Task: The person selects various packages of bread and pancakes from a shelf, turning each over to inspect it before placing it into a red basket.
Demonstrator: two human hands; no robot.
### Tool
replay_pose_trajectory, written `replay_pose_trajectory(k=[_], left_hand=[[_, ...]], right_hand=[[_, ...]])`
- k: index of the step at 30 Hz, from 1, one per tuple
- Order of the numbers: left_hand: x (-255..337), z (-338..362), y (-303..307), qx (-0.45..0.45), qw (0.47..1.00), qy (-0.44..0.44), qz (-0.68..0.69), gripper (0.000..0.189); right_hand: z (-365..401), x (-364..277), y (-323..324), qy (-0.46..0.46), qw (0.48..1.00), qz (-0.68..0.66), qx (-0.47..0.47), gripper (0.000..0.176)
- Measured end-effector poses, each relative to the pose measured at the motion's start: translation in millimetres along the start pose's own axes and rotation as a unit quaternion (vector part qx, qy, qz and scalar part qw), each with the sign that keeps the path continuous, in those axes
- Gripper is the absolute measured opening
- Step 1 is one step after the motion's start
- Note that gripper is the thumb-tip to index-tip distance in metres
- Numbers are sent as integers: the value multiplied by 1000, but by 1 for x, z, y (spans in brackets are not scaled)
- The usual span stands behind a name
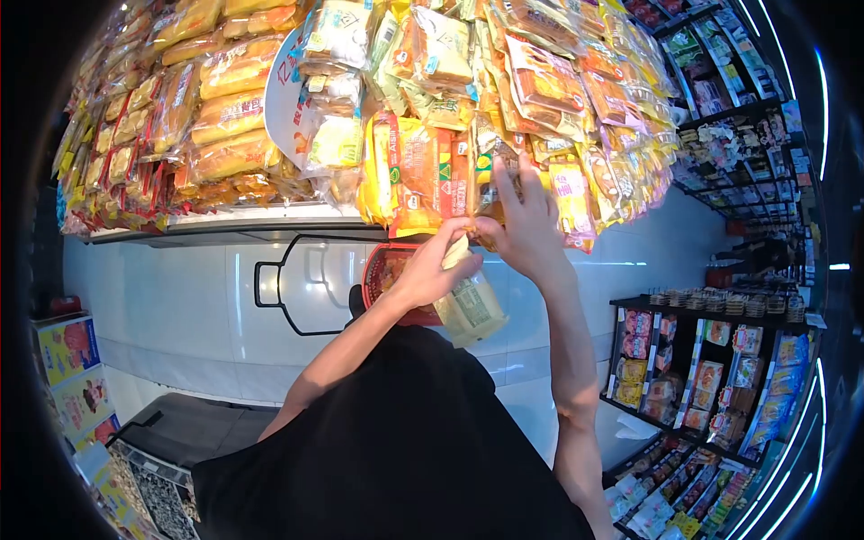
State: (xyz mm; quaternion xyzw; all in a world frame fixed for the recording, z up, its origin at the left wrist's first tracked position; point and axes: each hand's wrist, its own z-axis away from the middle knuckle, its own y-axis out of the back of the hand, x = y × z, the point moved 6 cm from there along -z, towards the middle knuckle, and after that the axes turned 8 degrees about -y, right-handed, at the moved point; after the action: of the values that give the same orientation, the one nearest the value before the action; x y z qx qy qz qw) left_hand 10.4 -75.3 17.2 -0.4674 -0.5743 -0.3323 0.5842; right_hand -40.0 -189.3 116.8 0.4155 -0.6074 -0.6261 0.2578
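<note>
A pale cream snack packet (472, 310) with printed text hangs from my left hand (435, 272), whose fingers are closed on its upper end. My right hand (525, 225) reaches over the front edge of the pile, fingers stretched out and apart. Its fingertips overlap a dark brown and yellow packet (486, 153) there, and its thumb comes close to the fingers of my left hand. Just left of that lie an orange and yellow packet (423, 171) and similar wrapped snacks.
A red basket (369, 279) with a black handle (272, 286) is below my left forearm. The display counter (225, 220) carries heaped packets and a white round sign (286, 99). Stocked shelves (702, 378) stand at the right, and printed boxes (67, 346) at the left.
</note>
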Motion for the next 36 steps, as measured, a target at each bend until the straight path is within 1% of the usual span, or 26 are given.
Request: replay_pose_trajectory(k=[1, 2, 3, 4, 6, 8, 9, 10, 12, 13, 14, 15, 16, 18, 20, 22, 23, 24, 26, 27, 31, 33, 34, 36], left_hand=[[2, 0, 0, 19, 999, -23, -28, 53], [3, 0, 0, 38, 997, -46, -56, 53], [1, 0, -1, 34, 996, -49, -60, 53], [0, 2, -1, 39, 994, -62, -82, 49], [7, 6, -1, 38, 991, -75, -106, 45], [11, 11, -1, 17, 992, 33, -124, 37], [7, 10, -1, 46, 993, -5, -112, 33], [1, 13, -1, 41, 993, -3, -115, 33], [-8, 15, 2, 43, 993, 41, -103, 33], [-1, 17, 2, 50, 992, 44, -105, 23], [0, 17, 1, 46, 992, 43, -108, 23], [-1, 19, 4, 72, 992, 54, -92, 23], [-1, 21, 6, 97, 990, 65, -75, 23], [1, 22, 6, 107, 991, 63, -57, 23], [3, 24, 8, 132, 989, 61, -14, 23], [10, 25, 5, 141, 988, 67, 3, 24], [15, 25, 3, 132, 989, 62, -6, 24], [19, 25, 0, 124, 991, 58, -13, 23], [24, 24, -4, 124, 991, 58, -15, 23], [25, 24, -5, 124, 991, 57, -14, 22], [20, 24, -7, 135, 990, 42, 1, 22], [15, 26, -5, 151, 987, 43, 23, 23], [16, 28, -5, 153, 987, 45, 24, 23], [19, 31, -4, 142, 987, 56, 51, 24]], right_hand=[[1, 2, -6, -20, 998, 51, -16, 83], [2, 2, -7, -23, 998, 50, -11, 83], [4, 1, -5, -20, 999, 49, 9, 81], [5, 0, -1, -17, 998, 49, 28, 80], [11, 0, 7, -23, 998, 38, 39, 79], [18, 4, 18, -19, 994, -65, 86, 82], [23, 1, 27, -24, 990, -86, 113, 77], [30, 3, 26, -28, 989, -88, 114, 77], [45, 7, 31, -16, 977, -125, 174, 64], [52, 8, 32, -20, 976, -127, 177, 64], [59, 8, 34, -16, 968, -167, 184, 56], [67, 8, 36, -11, 959, -208, 191, 48], [75, 6, 35, -13, 958, -209, 194, 48], [90, 2, 34, 7, 944, -265, 194, 46], [102, 0, 32, 16, 941, -284, 182, 43], [111, 2, 18, -53, 928, -357, 96, 35], [115, 3, 14, -77, 926, -367, 50, 32], [118, 3, 12, -77, 925, -368, 51, 32], [123, 6, -2, -123, 889, -441, 6, 30], [124, 5, -2, -137, 881, -453, -6, 32], [122, -3, -2, -109, 885, -453, -12, 36], [121, -6, 0, -92, 880, -466, 0, 44], [122, -5, -2, -93, 880, -466, -3, 44], [123, 4, -11, -124, 867, -482, 17, 50]])
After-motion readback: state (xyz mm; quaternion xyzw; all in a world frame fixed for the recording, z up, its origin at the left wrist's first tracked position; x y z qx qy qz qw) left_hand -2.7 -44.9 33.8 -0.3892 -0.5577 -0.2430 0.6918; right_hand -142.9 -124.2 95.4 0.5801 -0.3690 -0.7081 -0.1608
